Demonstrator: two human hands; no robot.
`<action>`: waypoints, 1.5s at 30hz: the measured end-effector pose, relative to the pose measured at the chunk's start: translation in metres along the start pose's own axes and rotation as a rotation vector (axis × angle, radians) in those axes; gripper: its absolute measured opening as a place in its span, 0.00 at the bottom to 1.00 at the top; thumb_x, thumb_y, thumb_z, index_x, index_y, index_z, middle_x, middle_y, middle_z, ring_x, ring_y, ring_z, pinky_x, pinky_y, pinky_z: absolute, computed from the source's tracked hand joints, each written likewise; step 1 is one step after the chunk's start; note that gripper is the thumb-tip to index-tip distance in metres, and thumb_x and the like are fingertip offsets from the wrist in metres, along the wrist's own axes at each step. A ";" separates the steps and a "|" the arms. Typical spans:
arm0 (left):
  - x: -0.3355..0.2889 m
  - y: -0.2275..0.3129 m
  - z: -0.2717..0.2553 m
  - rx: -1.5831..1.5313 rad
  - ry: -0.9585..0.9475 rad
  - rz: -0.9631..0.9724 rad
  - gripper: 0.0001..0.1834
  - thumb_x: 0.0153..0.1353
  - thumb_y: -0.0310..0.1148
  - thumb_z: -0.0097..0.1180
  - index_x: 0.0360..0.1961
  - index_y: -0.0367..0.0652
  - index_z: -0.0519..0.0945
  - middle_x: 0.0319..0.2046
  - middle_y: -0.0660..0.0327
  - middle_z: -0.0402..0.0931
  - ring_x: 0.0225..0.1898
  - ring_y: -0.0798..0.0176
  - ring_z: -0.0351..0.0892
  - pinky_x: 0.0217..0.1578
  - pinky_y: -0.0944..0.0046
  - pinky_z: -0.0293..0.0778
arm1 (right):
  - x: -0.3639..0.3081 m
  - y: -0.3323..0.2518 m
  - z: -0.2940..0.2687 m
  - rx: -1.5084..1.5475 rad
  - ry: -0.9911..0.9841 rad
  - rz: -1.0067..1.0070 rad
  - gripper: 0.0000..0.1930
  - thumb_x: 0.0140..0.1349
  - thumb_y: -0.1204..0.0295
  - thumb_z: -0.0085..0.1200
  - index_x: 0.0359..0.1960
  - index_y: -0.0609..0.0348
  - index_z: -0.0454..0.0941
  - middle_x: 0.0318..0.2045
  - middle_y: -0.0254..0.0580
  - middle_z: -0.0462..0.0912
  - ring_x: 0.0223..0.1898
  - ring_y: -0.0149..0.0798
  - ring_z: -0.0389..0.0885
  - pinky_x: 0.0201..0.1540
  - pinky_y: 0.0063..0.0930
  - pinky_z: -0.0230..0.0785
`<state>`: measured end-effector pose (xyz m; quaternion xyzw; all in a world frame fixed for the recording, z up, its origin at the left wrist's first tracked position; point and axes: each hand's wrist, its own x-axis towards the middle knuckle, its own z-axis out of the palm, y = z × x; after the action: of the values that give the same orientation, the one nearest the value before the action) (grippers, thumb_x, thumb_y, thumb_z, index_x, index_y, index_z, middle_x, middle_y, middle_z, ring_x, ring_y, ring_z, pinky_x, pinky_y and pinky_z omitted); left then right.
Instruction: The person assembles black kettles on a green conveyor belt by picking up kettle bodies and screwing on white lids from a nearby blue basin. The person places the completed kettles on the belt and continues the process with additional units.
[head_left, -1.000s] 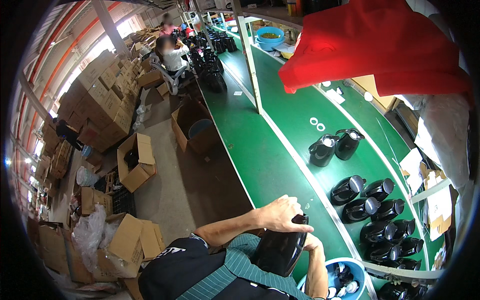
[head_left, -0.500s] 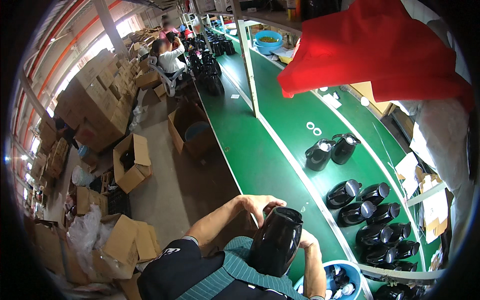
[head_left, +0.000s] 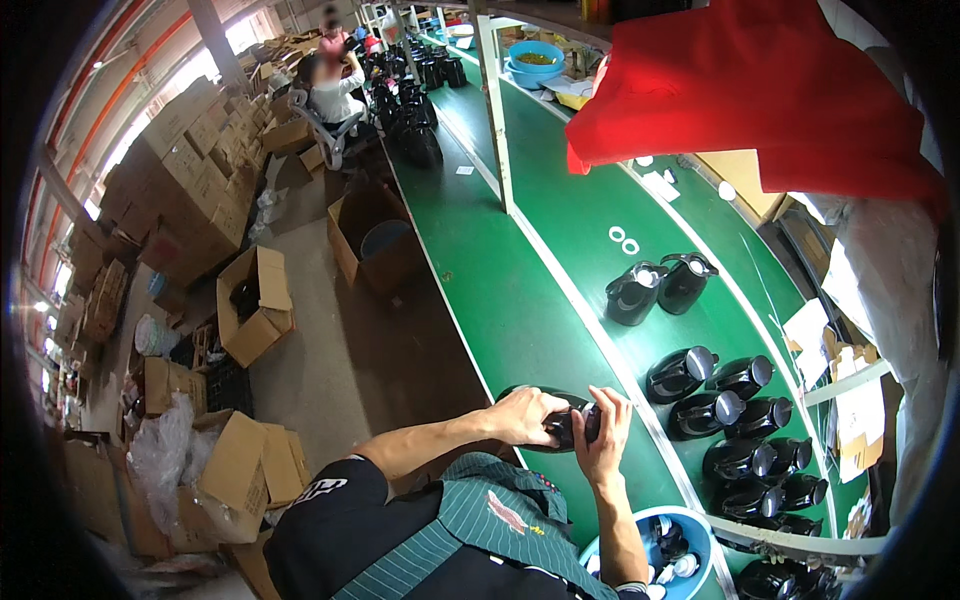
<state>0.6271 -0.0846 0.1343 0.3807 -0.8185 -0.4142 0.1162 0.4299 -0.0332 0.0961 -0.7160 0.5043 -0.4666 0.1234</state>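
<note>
A glossy black jug point(head_left: 548, 443) is in front of me at the near edge of the green bench, mostly covered by my hands. My left hand point(head_left: 527, 416) is closed over its top, fingers bent round a dark part. From the right, my right hand point(head_left: 604, 432) grips a small black piece point(head_left: 591, 423) at the jug's end, fingers curled. Whether this piece is a lid or part of the handle, I cannot tell. By my right forearm stands a light blue basin point(head_left: 703, 545) with small black and white parts in it.
Several black jugs point(head_left: 708, 412) stand in rows to the right; a pair point(head_left: 634, 293) is farther off, near white rings point(head_left: 623, 240). A metal post point(head_left: 497, 130) rises from the bench. Red cloth point(head_left: 740, 100) hangs at upper right. Cardboard boxes point(head_left: 255, 305) lie left; people sit far off.
The jug, earlier held up before my chest, is now lower and farther forward at the bench. Both hands have come together over it, my right hand moving up onto the small black piece.
</note>
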 end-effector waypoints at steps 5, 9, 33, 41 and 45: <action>-0.006 -0.011 0.001 -0.133 -0.066 -0.043 0.23 0.50 0.41 0.74 0.40 0.35 0.82 0.32 0.48 0.85 0.32 0.55 0.86 0.36 0.57 0.79 | -0.002 0.003 -0.007 0.080 -0.169 -0.165 0.28 0.56 0.74 0.70 0.60 0.61 0.75 0.52 0.55 0.76 0.54 0.59 0.74 0.59 0.53 0.69; -0.004 -0.015 0.008 -0.035 0.006 0.012 0.24 0.50 0.44 0.74 0.41 0.37 0.83 0.32 0.49 0.85 0.31 0.53 0.85 0.36 0.56 0.79 | -0.009 0.010 -0.009 0.067 -0.246 -0.192 0.29 0.56 0.74 0.69 0.60 0.60 0.75 0.52 0.56 0.75 0.53 0.60 0.74 0.58 0.53 0.70; 0.029 -0.026 -0.033 -0.259 -0.605 -0.008 0.19 0.45 0.35 0.78 0.32 0.37 0.81 0.25 0.66 0.80 0.30 0.73 0.77 0.32 0.66 0.73 | -0.031 0.013 0.002 0.101 -0.219 -0.331 0.30 0.51 0.67 0.75 0.57 0.56 0.79 0.54 0.51 0.77 0.55 0.56 0.77 0.69 0.66 0.64; 0.023 -0.027 -0.019 -0.264 -0.504 0.007 0.23 0.45 0.40 0.79 0.35 0.35 0.83 0.26 0.63 0.82 0.29 0.69 0.78 0.32 0.64 0.74 | -0.040 0.001 0.002 0.124 -0.236 -0.088 0.30 0.56 0.70 0.71 0.60 0.59 0.75 0.55 0.55 0.74 0.58 0.58 0.75 0.72 0.64 0.60; 0.022 -0.020 -0.001 0.067 -0.276 0.023 0.24 0.46 0.47 0.74 0.35 0.37 0.83 0.29 0.50 0.84 0.32 0.50 0.85 0.36 0.53 0.79 | -0.041 -0.015 0.021 0.076 -0.056 0.313 0.22 0.66 0.71 0.62 0.60 0.62 0.74 0.54 0.60 0.73 0.57 0.62 0.74 0.63 0.53 0.67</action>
<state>0.6234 -0.1085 0.1172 0.3142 -0.8444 -0.4338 -0.0053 0.4529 0.0018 0.0720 -0.6361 0.5881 -0.4404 0.2358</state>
